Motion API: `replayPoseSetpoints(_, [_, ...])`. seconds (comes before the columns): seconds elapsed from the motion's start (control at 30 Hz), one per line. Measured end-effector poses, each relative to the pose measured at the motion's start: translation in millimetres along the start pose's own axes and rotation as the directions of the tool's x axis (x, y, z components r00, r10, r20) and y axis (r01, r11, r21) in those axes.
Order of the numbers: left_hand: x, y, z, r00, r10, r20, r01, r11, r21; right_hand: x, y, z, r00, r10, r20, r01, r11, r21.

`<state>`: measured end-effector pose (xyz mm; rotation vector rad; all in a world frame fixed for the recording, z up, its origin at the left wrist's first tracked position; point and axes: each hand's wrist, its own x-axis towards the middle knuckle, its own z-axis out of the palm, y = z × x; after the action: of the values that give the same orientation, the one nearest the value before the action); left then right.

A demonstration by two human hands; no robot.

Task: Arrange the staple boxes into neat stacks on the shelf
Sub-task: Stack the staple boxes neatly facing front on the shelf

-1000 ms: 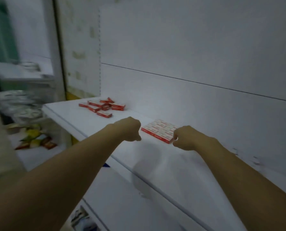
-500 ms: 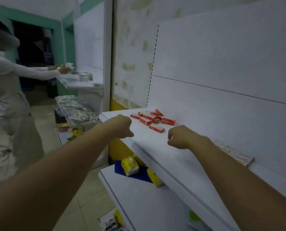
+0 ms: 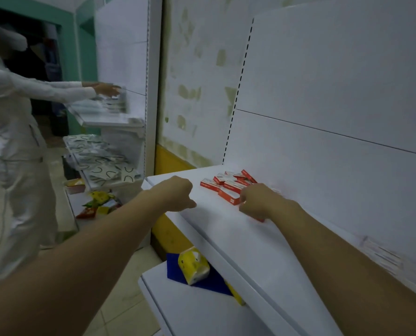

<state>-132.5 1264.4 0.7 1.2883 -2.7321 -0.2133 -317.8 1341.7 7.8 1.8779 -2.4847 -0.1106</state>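
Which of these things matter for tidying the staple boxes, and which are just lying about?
Part of the job:
- loose staple boxes
- the white shelf under them
- left hand, right hand

Just lying about:
- yellow packet on the lower level
- patterned packets on the far rack
- another person in white

Back panel (image 3: 323, 178) close behind staple boxes (image 3: 228, 186)

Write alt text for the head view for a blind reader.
The right hand reaches a loose pile of red staple boxes on a white shelf; the left hand hovers curled nearby. Further left, a person in white tends another shelf.
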Motion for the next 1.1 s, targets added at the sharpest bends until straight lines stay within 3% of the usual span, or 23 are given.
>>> replayPoseSetpoints(0.13, [56, -10, 2, 1.000, 0.027, 0.004, -0.027, 0.999, 0.021, 52, 20, -3, 0.998, 0.053, -0.035, -0.054, 0.998, -0.032])
replayPoseSetpoints(0.47, [178, 16, -6, 0.983, 0.178, 0.033, -0.179, 0.984, 0.015, 101, 102, 18, 0.936, 0.321, 0.148, -0.312, 0.947, -0.079])
replayPoseSetpoints(0.67, [216, 46, 3, 0.946, 0.320, 0.045, -0.320, 0.947, 0.005, 94, 118, 28, 0.931, 0.356, 0.080, -0.361, 0.931, 0.061])
replayPoseSetpoints(0.87, [224, 78, 2, 0.880, 0.469, 0.075, -0.471, 0.882, 0.003, 58, 124, 21, 0.876, 0.482, 0.027, -0.482, 0.869, 0.111])
replayPoseSetpoints(1.1, [202, 132, 6, 0.748, 0.657, 0.092, -0.658, 0.752, -0.023, -25, 121, 8, 0.742, 0.671, -0.002, -0.666, 0.737, 0.115])
